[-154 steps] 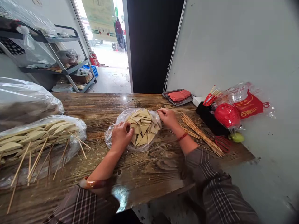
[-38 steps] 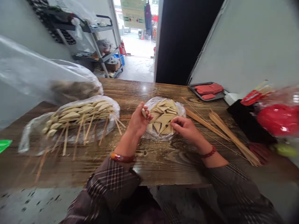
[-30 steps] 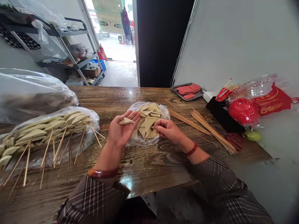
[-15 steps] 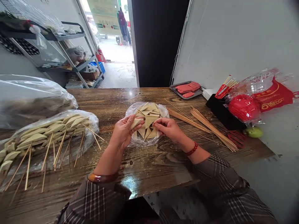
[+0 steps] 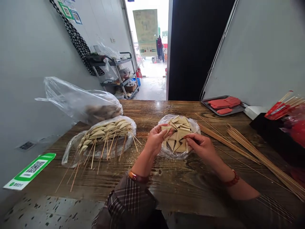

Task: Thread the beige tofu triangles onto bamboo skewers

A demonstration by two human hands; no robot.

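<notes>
In my left hand [image 5: 156, 137] there is a pale, flat tofu sheet piece [image 5: 166, 128], pinched between thumb and fingers. My right hand [image 5: 199, 143] has its thumb and fingers pressed together at the right side of a pile of cut tofu sheets [image 5: 175, 136]; what it pinches, if anything, I cannot make out. The pile lies on a clear plastic bag [image 5: 196, 128] on the wooden table. Left of my hands, skewered tofu pieces [image 5: 105, 132] lie heaped on another plastic bag, their stick ends pointing toward me.
Bundles of thin bamboo skewers [image 5: 240, 141] lie to the right. A tray [image 5: 206, 103] with pink slabs [image 5: 224, 103] sits at the back right, beside a black box [image 5: 269, 130]. A large plastic bag [image 5: 100, 106] and a green QR card [image 5: 30, 170] are at left.
The view has swung left, so everything appears further right and more of the left table end shows. Both hands stay over the pile; the left still holds its tofu piece.
</notes>
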